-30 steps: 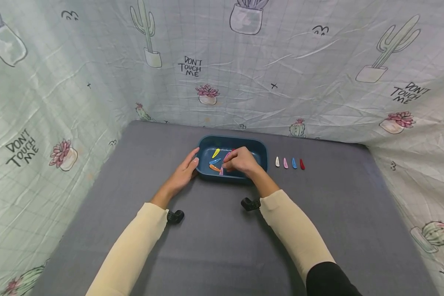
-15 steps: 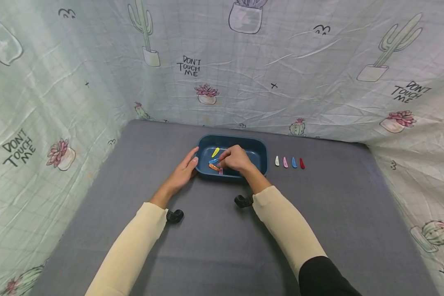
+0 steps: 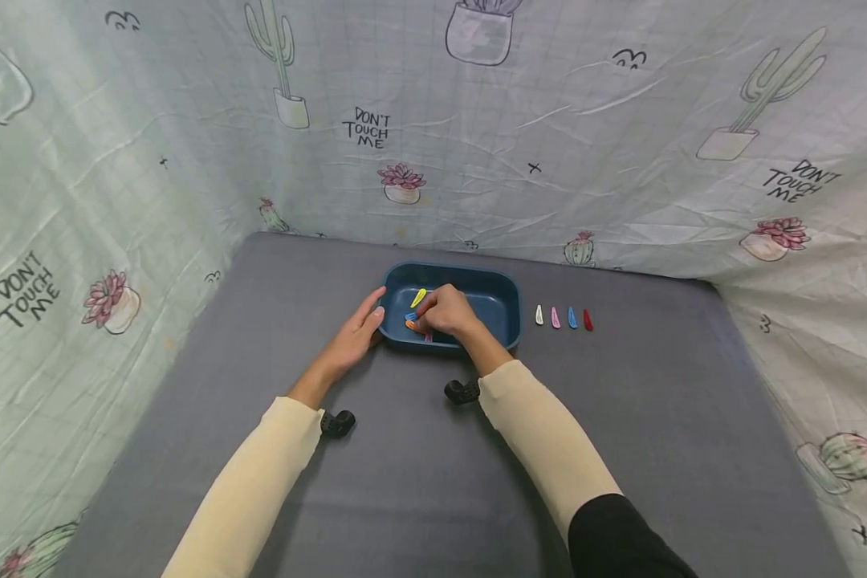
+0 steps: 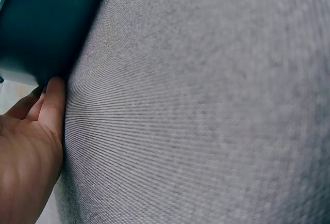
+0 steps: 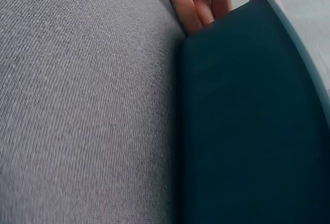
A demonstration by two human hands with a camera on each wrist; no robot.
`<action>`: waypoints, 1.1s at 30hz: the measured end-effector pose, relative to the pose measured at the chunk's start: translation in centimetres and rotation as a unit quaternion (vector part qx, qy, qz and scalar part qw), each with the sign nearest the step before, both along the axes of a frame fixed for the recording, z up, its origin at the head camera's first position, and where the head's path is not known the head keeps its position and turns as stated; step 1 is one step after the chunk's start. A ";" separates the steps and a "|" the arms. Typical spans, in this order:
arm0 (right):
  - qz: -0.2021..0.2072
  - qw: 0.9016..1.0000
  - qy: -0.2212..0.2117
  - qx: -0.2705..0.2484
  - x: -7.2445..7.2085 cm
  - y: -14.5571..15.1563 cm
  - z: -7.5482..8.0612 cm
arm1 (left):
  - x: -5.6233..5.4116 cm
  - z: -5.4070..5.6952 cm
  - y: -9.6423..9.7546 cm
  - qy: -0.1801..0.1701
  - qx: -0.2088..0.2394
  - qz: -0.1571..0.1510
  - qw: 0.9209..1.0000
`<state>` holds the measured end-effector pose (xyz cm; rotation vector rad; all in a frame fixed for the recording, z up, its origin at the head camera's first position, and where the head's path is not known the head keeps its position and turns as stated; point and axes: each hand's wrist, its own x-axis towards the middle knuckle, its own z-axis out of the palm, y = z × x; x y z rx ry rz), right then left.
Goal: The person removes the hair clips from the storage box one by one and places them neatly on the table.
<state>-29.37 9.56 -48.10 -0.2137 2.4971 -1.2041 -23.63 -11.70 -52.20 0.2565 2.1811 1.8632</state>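
A dark blue tray stands near the back of the table with snap hair clips inside. My left hand rests at its left end, fingers fairly straight against the wall; the left wrist view shows fingertips touching the tray's outside. Inside the tray, my right hand has bent fingers lowered among the clips. A yellow hair clip lies just beyond the fingertips. They partly cover a blue hair clip and an orange hair clip. A purplish clip shows below the hand. Whether the fingers pinch one is hidden.
Right of the tray, a white clip, a pink clip, a blue clip and a red clip stand in a row on the grey tabletop. A printed cloth hangs behind the table.
My right hand has moved left inside the tray, from beside the orange and blue clips to partly over them. My left hand has stayed at the tray's left end.
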 end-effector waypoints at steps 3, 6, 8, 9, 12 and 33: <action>0.006 1.000 0.013 0.019 0.0 -0.6 0.0 | 0.1 0.2 -0.3 -0.004 0.011 -0.005 1.000; 0.009 0.999 0.036 0.029 0.0 -0.8 -0.1 | 0.2 0.3 -0.1 -0.007 0.021 -0.010 1.000; 0.017 0.998 0.049 0.032 -0.1 -1.0 -0.2 | 0.3 0.2 -0.1 -0.006 0.024 -0.009 1.000; 0.020 0.998 0.053 0.033 -0.1 -1.2 -0.3 | 0.3 0.2 -0.1 -0.006 0.022 -0.008 1.000; 0.025 0.997 0.060 0.041 -0.1 -1.4 -0.5 | 0.4 0.1 -0.1 -0.006 0.017 -0.008 1.000; 0.071 0.989 0.085 0.096 -0.1 -2.0 -0.7 | 0.8 0.5 0.0 0.005 -0.005 -0.002 1.000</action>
